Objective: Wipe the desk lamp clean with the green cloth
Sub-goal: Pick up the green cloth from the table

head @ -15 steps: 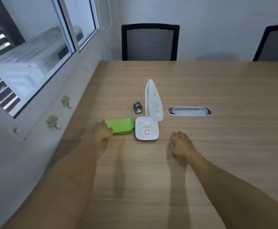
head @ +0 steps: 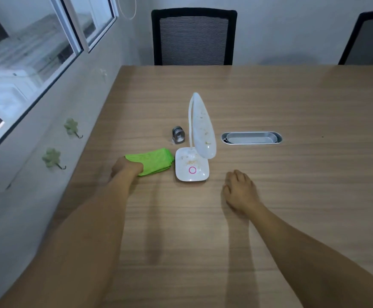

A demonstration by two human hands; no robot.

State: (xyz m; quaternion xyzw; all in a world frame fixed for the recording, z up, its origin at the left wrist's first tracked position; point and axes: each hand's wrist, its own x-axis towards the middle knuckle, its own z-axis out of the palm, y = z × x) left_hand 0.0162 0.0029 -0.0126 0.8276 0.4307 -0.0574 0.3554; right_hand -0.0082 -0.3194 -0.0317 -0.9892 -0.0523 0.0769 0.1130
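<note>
One empty grey tray (head: pixel 251 138)

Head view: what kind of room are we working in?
Probably an office or meeting room: a long wooden table with a built-in cable tray, and mesh-backed office chairs along its far side.

Counts: one white desk lamp (head: pixel 194 152). One folded green cloth (head: pixel 153 160). One small metal clip-like object (head: pixel 178 135). One oval cable tray (head: pixel 251 137) set in table (head: pixel 292 103). Two hands: left hand (head: pixel 125 168), right hand (head: pixel 240 190). Two black chairs: (head: pixel 193 36), (head: pixel 367 38). Two green clover wall hooks: (head: pixel 72 127), (head: pixel 52 158).
</note>
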